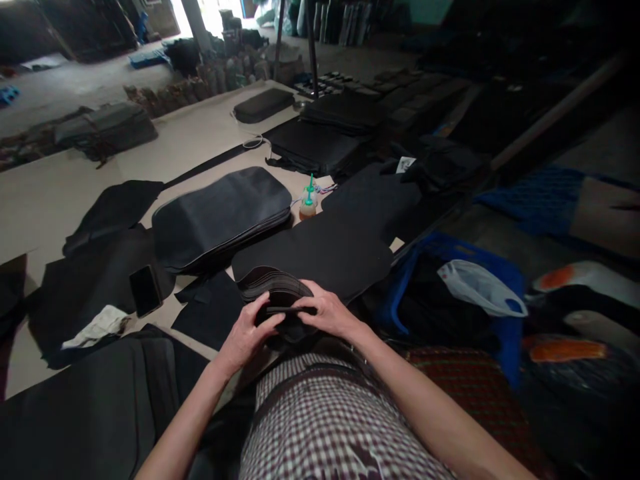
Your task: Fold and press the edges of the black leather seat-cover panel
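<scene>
Both of my hands meet over a fanned stack of thin dark leather pieces [273, 283] at the near edge of the work table [45, 200]. My left hand [250, 330] pinches the left end of one narrow dark piece [290, 311]. My right hand [327, 312] closes its fingers on the right end of the same piece. The piece lies flat on top of the stack, just above my checked lap.
A large black padded panel [220, 217] lies beyond the stack, with a glue bottle with a green cap [308, 200] beside it. A phone [145, 290] and white cloth [97, 327] sit left. A blue crate with a plastic bag [480, 287] stands right.
</scene>
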The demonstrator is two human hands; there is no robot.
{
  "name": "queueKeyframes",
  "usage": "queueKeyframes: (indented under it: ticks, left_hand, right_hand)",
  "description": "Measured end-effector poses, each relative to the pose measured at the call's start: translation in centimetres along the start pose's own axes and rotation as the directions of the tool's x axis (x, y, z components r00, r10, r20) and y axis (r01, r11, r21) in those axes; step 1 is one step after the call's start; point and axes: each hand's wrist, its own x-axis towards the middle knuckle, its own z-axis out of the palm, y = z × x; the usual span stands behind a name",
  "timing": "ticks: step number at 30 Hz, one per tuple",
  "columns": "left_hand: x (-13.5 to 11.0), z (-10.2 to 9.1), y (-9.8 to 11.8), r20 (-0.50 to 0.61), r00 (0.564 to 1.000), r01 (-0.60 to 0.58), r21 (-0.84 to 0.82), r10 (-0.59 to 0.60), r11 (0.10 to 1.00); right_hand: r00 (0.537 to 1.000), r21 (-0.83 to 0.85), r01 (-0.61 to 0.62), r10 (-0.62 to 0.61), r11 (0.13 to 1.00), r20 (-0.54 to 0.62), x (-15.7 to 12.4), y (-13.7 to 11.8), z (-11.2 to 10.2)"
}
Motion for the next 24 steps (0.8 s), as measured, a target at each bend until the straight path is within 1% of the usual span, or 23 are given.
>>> queueKeyframes:
  ticks: [2, 4, 5, 10, 13, 16, 18, 21, 22, 24]
  left_hand:
    - [-0.1, -0.2, 0.0, 0.059, 0.995, -0.085, 0.056, 0.081, 0.995]
    - [-0.1, -0.4, 0.0, 0.089, 0.99, -0.118, 0.08, 0.11, 0.99]
    - [-0.1, -0.4, 0.0, 0.088, 0.991, -0.113, 0.081, 0.106, 0.99]
    - [0.5, -0.4, 0.0, 0.049, 0.999, 0.004, 0.032, -0.006, 0.999]
    - [0.8, -0.4, 0.0, 0.048, 0.999, 0.02, 0.027, -0.021, 0.999]
    - [0.8, -0.3, -0.1, 0.051, 0.998, 0.017, 0.042, -0.019, 0.999]
    - [0.6, -0.1, -0.1, 0.054, 0.998, 0.022, 0.035, -0.023, 0.999]
    - [0.1, 0.2, -0.2, 0.021, 0.999, 0.037, 0.025, -0.038, 0.999]
    - [0.0, 0.2, -0.2, 0.007, 1.0, 0.025, 0.037, -0.025, 0.999]
    - [-0.4, 0.1, 0.0, 0.007, 0.999, -0.051, 0.09, 0.051, 0.995]
  right_hand:
    - [1.0, 0.004, -0.013, 0.013, 1.0, -0.003, 0.1, 0.1, 0.0]
    - [1.0, 0.012, -0.019, 0.019, 1.0, 0.002, 0.2, 0.0, -0.1]
    - [1.0, 0.018, -0.02, 0.02, 1.0, 0.008, 0.2, 0.0, -0.1]
    - [0.999, 0.078, 0.02, -0.023, 0.997, 0.042, 0.2, -0.3, -0.6]
    - [0.995, 0.087, 0.047, -0.054, 0.995, 0.089, 0.2, -0.4, -0.8]
    - [0.989, 0.034, 0.087, -0.091, 0.996, 0.119, 0.0, -0.5, -0.8]
    - [0.99, -0.003, 0.104, -0.103, 0.995, 0.095, -0.1, -0.5, -0.6]
    - [0.998, -0.003, 0.052, -0.052, 0.999, 0.019, -0.2, -0.4, -0.1]
    - [1.0, 0.012, 0.03, -0.03, 0.999, -0.002, -0.1, -0.3, 0.0]
    - [1.0, 0.041, 0.012, -0.012, 0.999, -0.021, -0.1, -0.2, 0.1]
